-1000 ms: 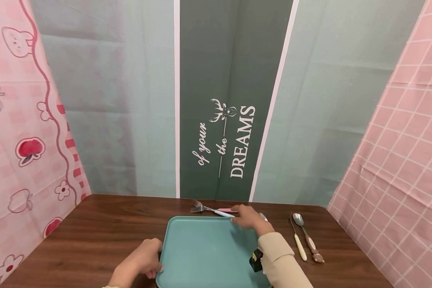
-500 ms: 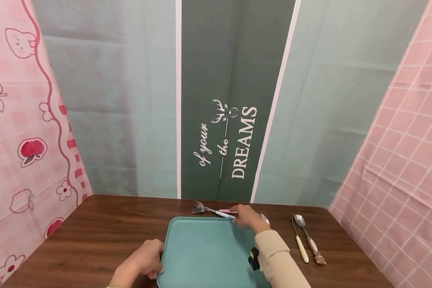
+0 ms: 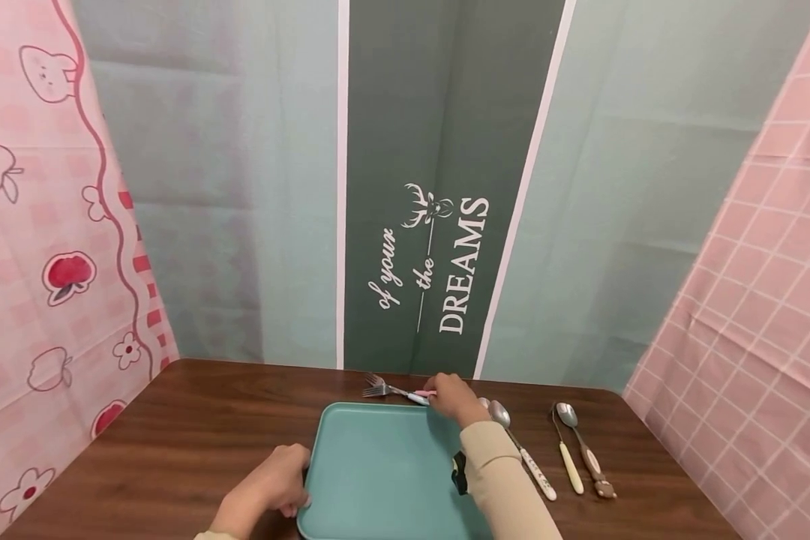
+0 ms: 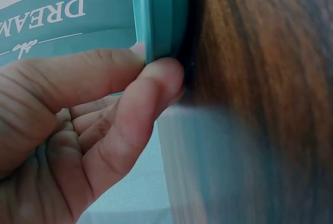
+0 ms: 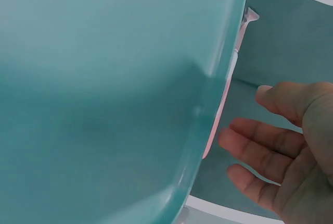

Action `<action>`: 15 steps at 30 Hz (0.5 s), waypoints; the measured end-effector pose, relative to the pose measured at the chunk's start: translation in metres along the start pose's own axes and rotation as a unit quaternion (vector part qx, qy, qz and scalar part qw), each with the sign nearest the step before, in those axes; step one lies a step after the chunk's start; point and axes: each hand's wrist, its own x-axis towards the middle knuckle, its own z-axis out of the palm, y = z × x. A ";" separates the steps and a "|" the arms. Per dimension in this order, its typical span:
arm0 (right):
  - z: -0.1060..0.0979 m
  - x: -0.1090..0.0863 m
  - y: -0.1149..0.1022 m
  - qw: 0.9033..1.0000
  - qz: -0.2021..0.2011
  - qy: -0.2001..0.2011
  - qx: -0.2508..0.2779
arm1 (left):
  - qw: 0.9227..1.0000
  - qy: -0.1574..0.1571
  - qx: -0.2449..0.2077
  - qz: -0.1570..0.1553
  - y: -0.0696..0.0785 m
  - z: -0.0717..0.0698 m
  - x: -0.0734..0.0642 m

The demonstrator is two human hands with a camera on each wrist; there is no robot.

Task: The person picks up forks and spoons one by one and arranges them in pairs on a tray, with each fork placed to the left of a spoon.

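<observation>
My left hand [image 3: 278, 480] pinches the left edge of a square teal tray [image 3: 385, 472]. In the left wrist view the thumb and finger of the left hand [image 4: 119, 104] meet at the tray's rim [image 4: 161, 15]. Just beyond the tray's far edge, my right hand [image 3: 454, 396] hovers by two crossed forks [image 3: 378, 390], one with a pink handle [image 3: 424, 393], one with a pale handle [image 3: 418, 400]. The right wrist view has the right hand [image 5: 281, 151] with loosely bent fingers, apart from the pink handle [image 5: 216, 122].
Right of the tray lies a spoon with a white patterned handle [image 3: 538, 476]; another spoon bowl [image 3: 484, 403] shows beside it. Farther right are a yellow-handled utensil [image 3: 571, 469] and a brown bear-handled spoon [image 3: 595, 465]. Cloth hangings [image 3: 749, 285] surround the wooden table [image 3: 209, 420].
My right hand has shifted slightly left along the forks' handles, uncovering the white-handled spoon on the right. The left hand keeps its hold on the tray. The head view has turned a little left.
</observation>
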 end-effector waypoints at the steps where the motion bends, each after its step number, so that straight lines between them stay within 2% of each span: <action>1: 0.001 0.002 0.001 1.000 0.000 0.002 -0.003 | 1.000 0.001 0.002 -0.001 0.000 0.000 0.000; 5: 0.006 0.008 0.004 1.000 0.004 -0.001 -0.009 | 1.000 0.001 0.002 -0.001 -0.001 0.000 0.000; 11: 0.010 0.012 0.007 0.999 0.045 -0.021 -0.005 | 1.000 -0.002 -0.001 -0.004 0.000 0.000 0.000; 15: 0.011 0.015 0.009 0.998 0.053 -0.023 -0.008 | 1.000 -0.003 -0.003 -0.002 0.001 0.000 0.000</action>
